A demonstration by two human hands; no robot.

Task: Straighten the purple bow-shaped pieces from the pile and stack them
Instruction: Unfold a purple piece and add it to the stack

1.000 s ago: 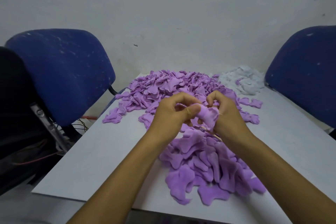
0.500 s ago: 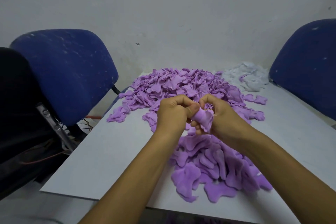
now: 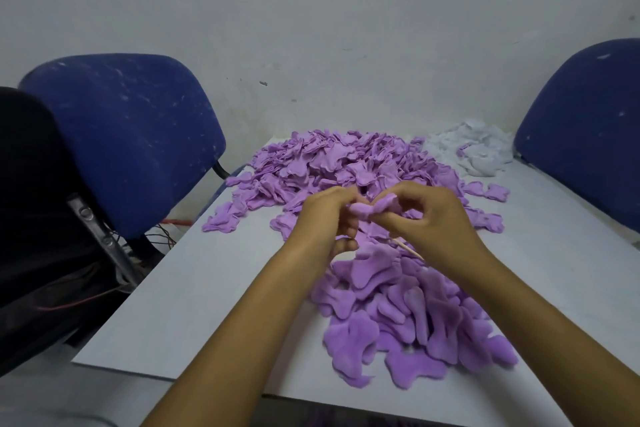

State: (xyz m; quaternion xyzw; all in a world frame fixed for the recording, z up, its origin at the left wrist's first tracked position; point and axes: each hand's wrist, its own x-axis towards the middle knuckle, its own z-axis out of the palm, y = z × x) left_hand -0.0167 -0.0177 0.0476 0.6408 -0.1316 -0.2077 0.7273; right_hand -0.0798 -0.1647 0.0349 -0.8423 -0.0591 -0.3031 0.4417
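Hands meet above the middle of the surface (image 3: 180,291), two of them, sharing one purple piece (image 3: 372,209). The left hand (image 3: 327,218) pinches its left end, fingers curled tight, and the right hand (image 3: 433,218) pinches the right end, fingers bent round it. The piece hangs between the two grips, bunched and lifted clear of everything below. A thin pale stick (image 3: 408,248) pokes out under the right hand; how it is held I cannot tell.

Two purple heaps lie on the surface. The far pile (image 3: 332,163) spreads wide behind the hands, far too many pieces to count, with a few strays along its edges. The near stack (image 3: 408,319) sits just below the hands, flattened pieces overlapping loosely, again too many to count. One white heap (image 3: 474,149) sits at the far right corner.

Two blue chairs flank the surface: one on the left (image 3: 131,146), one on the right (image 3: 588,135).
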